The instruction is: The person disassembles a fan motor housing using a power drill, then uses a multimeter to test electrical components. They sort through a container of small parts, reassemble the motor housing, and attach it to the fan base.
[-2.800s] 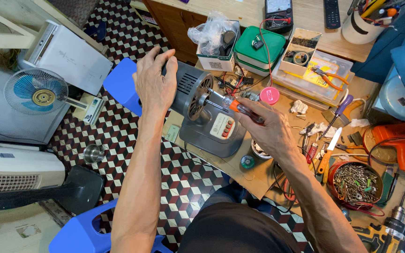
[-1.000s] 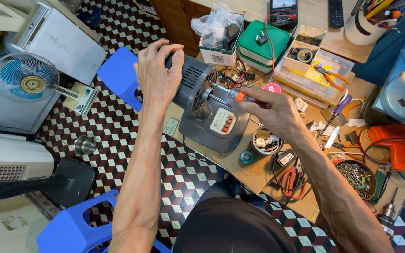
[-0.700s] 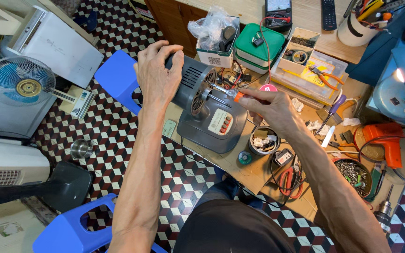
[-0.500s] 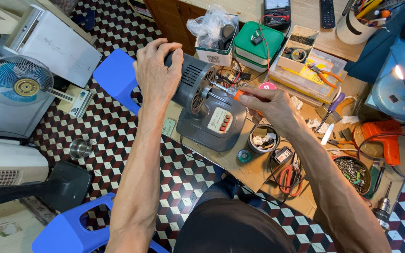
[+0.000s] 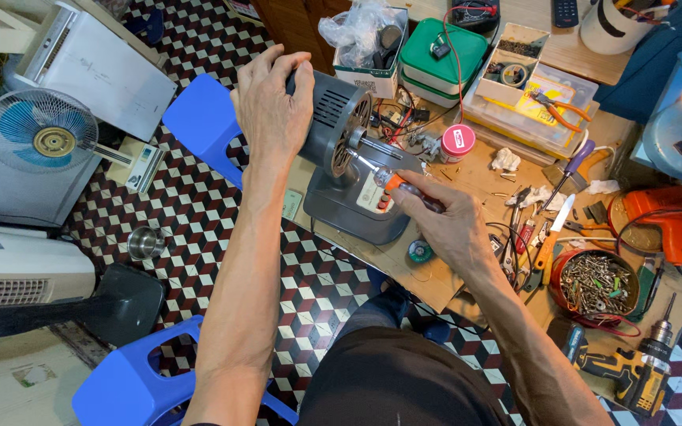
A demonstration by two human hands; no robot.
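A grey fan motor housing (image 5: 333, 130) lies on its side on its grey base (image 5: 349, 213) at the near left corner of the wooden workbench (image 5: 404, 272). My left hand (image 5: 271, 102) grips the rear of the housing from the left. My right hand (image 5: 444, 225) holds an orange-handled screwdriver (image 5: 398, 184), and its shaft points left into the front face of the motor beside the bare shaft. The screwdriver's tip is hard to make out against the metal.
The bench is crowded: a green case (image 5: 442, 54), a clear parts box (image 5: 538, 106), a pink tin (image 5: 458, 140), a red bowl of screws (image 5: 593, 284), an orange drill (image 5: 657, 217), a yellow cordless drill (image 5: 633, 371). Blue stools (image 5: 199, 126) and a small table fan (image 5: 41, 138) stand on the tiled floor.
My right hand with the screwdriver has stayed at the motor's front face, shifting only slightly. The left hand keeps its grip on the housing. The camera has moved a little.
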